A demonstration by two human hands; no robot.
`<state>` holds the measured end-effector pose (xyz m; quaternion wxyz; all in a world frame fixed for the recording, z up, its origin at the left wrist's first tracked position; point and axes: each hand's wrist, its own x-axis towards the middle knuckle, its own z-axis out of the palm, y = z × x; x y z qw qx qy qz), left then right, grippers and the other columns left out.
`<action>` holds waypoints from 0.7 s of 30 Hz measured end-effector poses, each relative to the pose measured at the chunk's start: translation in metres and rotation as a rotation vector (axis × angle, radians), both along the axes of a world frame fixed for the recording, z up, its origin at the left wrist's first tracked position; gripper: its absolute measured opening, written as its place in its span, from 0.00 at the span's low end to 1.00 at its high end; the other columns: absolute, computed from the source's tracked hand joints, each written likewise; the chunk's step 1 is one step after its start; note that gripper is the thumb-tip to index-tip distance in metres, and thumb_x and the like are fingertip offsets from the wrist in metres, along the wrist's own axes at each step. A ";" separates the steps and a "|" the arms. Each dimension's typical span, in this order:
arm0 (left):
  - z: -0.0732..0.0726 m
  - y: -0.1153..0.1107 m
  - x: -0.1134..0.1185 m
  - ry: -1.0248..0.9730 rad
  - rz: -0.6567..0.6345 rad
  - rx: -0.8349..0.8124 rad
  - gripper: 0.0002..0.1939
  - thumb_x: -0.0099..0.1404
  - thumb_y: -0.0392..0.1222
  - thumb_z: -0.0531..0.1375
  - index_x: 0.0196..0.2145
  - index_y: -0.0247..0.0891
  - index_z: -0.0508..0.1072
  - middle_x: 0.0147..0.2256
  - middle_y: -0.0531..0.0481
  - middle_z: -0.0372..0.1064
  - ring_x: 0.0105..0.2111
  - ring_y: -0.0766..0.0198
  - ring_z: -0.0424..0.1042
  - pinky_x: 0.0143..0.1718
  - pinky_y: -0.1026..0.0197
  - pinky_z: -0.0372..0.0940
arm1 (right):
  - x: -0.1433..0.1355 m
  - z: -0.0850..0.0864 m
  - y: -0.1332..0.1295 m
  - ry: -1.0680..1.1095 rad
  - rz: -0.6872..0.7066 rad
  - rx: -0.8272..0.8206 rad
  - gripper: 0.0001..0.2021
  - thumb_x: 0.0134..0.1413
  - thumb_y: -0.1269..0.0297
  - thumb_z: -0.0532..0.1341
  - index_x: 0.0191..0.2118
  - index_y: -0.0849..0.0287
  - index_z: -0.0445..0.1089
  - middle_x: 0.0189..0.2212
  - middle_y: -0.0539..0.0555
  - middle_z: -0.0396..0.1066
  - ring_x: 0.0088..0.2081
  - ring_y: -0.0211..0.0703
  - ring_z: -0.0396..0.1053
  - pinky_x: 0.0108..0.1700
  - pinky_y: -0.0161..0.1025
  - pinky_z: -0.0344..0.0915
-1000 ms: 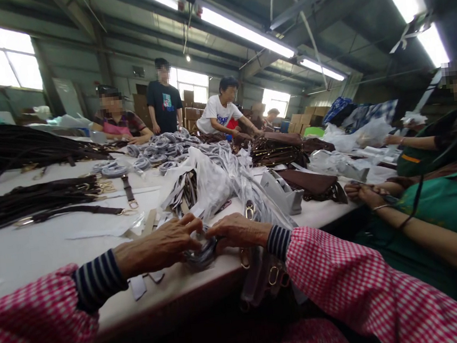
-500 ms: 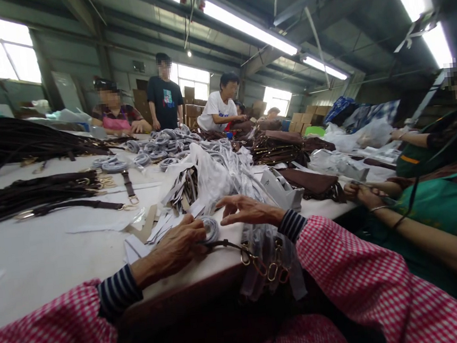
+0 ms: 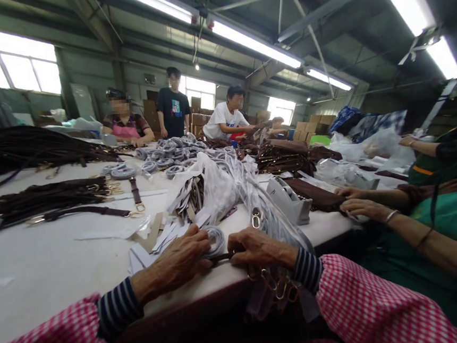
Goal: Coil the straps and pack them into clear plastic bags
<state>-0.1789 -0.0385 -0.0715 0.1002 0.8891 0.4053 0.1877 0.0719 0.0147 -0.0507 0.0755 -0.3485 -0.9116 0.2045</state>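
Note:
A brown strap (image 3: pixel 221 257) runs between my two hands at the table's front edge. My left hand (image 3: pixel 182 255) is closed on its left part, beside a grey coiled strap (image 3: pixel 214 240) lying on the white table. Fingers bent round the strap, my right hand (image 3: pixel 259 250) grips it a short way to the right. Gold clasps (image 3: pixel 278 287) hang below my right hand over the edge, among clear wrapping. Another gold clasp (image 3: pixel 255 220) shows just above that hand.
Behind my hands are an open plastic bag (image 3: pixel 217 186) of strips and white paper pieces (image 3: pixel 170 235). Brown straps (image 3: pixel 42 197) lie left, grey coils (image 3: pixel 174 152) farther back. At right are a grey box (image 3: pixel 289 201), a brown bag (image 3: pixel 318 193) and a co-worker's hands (image 3: pixel 363 207).
My right hand has come down from above the table and closed on the brown strap. The view has shifted slightly. The co-worker's hands at right now reach onto the brown bag.

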 end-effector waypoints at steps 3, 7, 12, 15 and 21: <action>-0.004 0.001 -0.006 -0.035 -0.051 -0.025 0.08 0.74 0.45 0.57 0.43 0.39 0.71 0.44 0.46 0.67 0.47 0.52 0.62 0.48 0.53 0.60 | 0.000 0.000 -0.005 0.001 0.014 0.017 0.07 0.53 0.67 0.68 0.40 0.59 0.77 0.30 0.49 0.72 0.32 0.39 0.67 0.34 0.34 0.56; -0.004 0.002 -0.008 -0.066 -0.046 -0.059 0.12 0.74 0.50 0.58 0.45 0.39 0.73 0.46 0.46 0.68 0.48 0.51 0.62 0.50 0.52 0.59 | -0.003 0.002 -0.020 0.024 0.025 0.086 0.07 0.51 0.72 0.64 0.38 0.60 0.74 0.29 0.49 0.70 0.31 0.38 0.65 0.34 0.34 0.56; 0.000 0.001 0.002 -0.296 0.090 -0.164 0.18 0.68 0.58 0.62 0.36 0.40 0.76 0.38 0.49 0.70 0.43 0.53 0.65 0.46 0.55 0.59 | -0.002 0.011 -0.053 0.209 -0.059 -0.058 0.09 0.54 0.69 0.65 0.42 0.58 0.73 0.25 0.44 0.65 0.27 0.35 0.63 0.31 0.32 0.55; 0.007 -0.004 0.017 -0.702 0.205 -0.459 0.19 0.64 0.59 0.66 0.30 0.38 0.75 0.30 0.52 0.70 0.33 0.59 0.67 0.36 0.60 0.60 | 0.012 0.013 -0.080 0.337 -0.062 -0.235 0.09 0.57 0.66 0.66 0.44 0.57 0.76 0.26 0.44 0.67 0.28 0.34 0.64 0.31 0.31 0.57; 0.052 -0.022 0.050 -1.448 0.283 -0.793 0.12 0.56 0.46 0.70 0.35 0.36 0.80 0.32 0.47 0.79 0.34 0.55 0.75 0.38 0.58 0.70 | 0.086 0.002 -0.144 0.115 -0.200 -0.248 0.17 0.50 0.51 0.74 0.43 0.53 0.79 0.35 0.48 0.73 0.39 0.42 0.69 0.39 0.34 0.60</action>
